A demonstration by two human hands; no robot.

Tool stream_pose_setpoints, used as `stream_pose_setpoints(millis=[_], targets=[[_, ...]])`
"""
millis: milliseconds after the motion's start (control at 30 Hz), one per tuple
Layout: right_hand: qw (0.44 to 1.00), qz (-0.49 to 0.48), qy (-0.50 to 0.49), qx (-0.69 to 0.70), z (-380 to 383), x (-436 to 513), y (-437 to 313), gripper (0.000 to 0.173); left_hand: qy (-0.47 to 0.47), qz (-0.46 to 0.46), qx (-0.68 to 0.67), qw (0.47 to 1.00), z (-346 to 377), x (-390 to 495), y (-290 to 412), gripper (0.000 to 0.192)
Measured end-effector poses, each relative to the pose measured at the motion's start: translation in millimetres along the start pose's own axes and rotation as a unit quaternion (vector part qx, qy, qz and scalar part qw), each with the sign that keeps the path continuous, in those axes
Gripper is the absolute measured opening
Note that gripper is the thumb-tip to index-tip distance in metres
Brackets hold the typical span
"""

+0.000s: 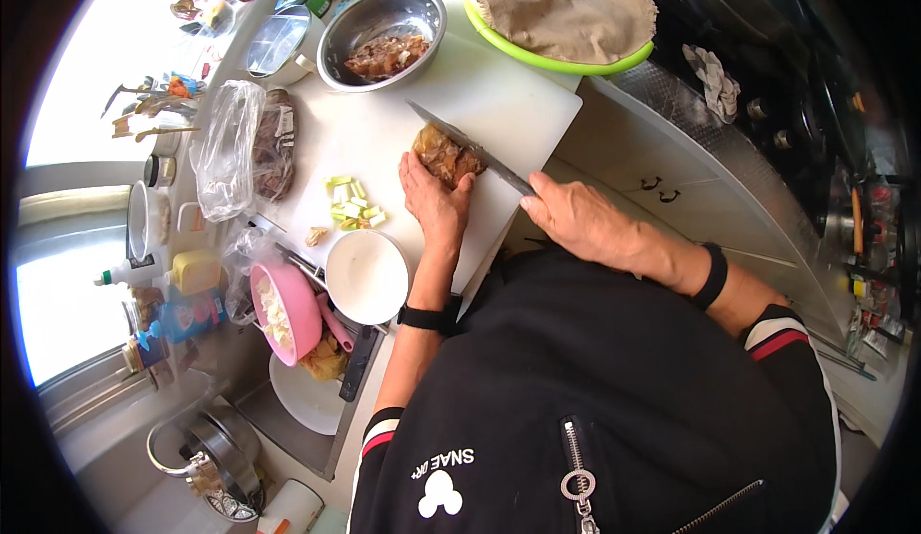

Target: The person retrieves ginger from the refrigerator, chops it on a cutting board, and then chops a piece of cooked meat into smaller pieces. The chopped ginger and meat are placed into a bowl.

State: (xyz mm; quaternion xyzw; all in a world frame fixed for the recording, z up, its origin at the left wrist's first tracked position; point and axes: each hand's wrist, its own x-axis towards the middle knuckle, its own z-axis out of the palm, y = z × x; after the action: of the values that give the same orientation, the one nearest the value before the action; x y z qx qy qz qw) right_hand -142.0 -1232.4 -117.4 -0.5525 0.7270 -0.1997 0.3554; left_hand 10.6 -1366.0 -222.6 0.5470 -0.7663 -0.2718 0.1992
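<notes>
On a white cutting board (518, 102) lies a chunk of brown meat (440, 156). My left hand (437, 199) holds it from the near side, fingers and thumb around it. My right hand (579, 217) grips the handle end of a kitchen knife (496, 163); the blade lies along the meat's far right side. Pale green chopped vegetable pieces (352, 206) and a small tan lump (315, 236) are left of my left hand, near a white bowl (367, 277). Beyond the meat stands a steel bowl (334, 66) with sliced or chopped meat inside.
A green-rimmed basket (561, 66) under a cloth stands at the back right, beside the stove (777, 66). Plastic-bagged dark food (275, 145) lies left. A pink colander (306, 318) with white shreds sits over the sink (266, 419). A lidded pot (284, 44) stands back left.
</notes>
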Motion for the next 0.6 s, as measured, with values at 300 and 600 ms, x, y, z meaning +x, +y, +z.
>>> stream_pose_setpoints(millis=[300, 600], targets=[[1.000, 0.018, 0.000, 0.001, 18.9, 4.7, -6.4, 0.029, 0.022, 0.025, -0.009, 0.999, 4.2, 0.4, -10.0, 0.093], [1.000, -0.002, 0.004, 0.018, 11.6, -7.1, 9.0, 0.031, 0.021, 0.016, -0.003, 1.000, 5.7, -0.6, -7.2, 0.092]])
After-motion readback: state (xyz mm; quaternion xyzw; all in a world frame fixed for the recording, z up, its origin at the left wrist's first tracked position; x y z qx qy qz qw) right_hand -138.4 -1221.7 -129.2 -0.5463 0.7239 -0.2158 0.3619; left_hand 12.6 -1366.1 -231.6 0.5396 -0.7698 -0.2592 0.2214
